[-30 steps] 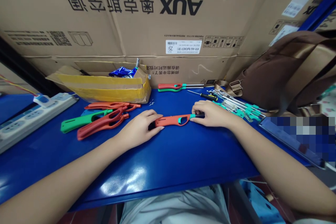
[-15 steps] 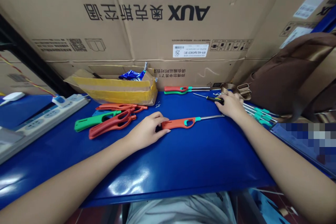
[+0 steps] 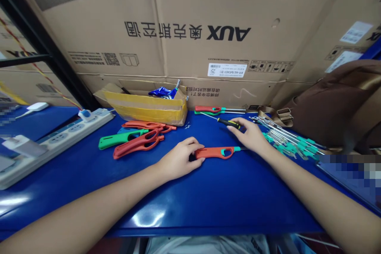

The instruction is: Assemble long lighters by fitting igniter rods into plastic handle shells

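My left hand (image 3: 182, 159) grips the handle end of a red long-necked lighter (image 3: 212, 152) that lies on the blue tabletop, its trigger ring and metal tube pointing right. Held in my right hand (image 3: 248, 134) is a screwdriver (image 3: 229, 122) with a black and yellow handle, its thin shaft pointing left and away from me. My right wrist hides the tip of the lighter's tube. Two more lighters (image 3: 210, 109), red over green, lie behind the screwdriver. A pile of metal tubes with teal ends (image 3: 290, 137) spreads to the right of my right hand.
Red and green lighter casings (image 3: 138, 143) lie left of my left hand. Behind them stands a yellow-taped cardboard box (image 3: 145, 105) holding a blue packet (image 3: 163, 92). A power strip (image 3: 61, 139) runs along the left. A brown bag (image 3: 333, 107) sits at the right.
My right hand has lifted the screwdriver and moved left with it, away from the metal tubes and towards the red lighter. My left hand keeps its hold. The camera view has shifted.
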A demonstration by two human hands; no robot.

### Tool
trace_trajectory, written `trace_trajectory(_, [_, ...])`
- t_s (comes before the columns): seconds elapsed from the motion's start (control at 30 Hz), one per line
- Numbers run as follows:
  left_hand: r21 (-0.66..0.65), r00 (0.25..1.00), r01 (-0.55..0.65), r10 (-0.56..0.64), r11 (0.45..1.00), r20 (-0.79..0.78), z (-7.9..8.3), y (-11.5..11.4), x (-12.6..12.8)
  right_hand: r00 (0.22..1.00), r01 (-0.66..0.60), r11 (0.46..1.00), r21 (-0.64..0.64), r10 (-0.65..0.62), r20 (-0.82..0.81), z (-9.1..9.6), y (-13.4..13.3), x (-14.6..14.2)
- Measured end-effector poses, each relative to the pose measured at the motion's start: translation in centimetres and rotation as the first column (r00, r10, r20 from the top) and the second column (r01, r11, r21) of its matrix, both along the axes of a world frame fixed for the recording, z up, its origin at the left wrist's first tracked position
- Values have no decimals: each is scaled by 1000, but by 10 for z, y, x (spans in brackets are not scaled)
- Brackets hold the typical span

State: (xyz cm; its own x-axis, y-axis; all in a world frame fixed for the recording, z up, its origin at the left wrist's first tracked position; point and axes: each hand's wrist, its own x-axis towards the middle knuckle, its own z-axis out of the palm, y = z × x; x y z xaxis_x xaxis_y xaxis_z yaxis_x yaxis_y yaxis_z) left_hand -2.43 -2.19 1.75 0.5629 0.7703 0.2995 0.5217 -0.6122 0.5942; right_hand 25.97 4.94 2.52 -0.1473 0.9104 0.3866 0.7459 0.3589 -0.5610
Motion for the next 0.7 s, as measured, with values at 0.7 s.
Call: trace_trajectory(0.7, [-40,999,-5,7,999,49,-2,0,0,949,-163,961,-225,91,-300,4,8,-36])
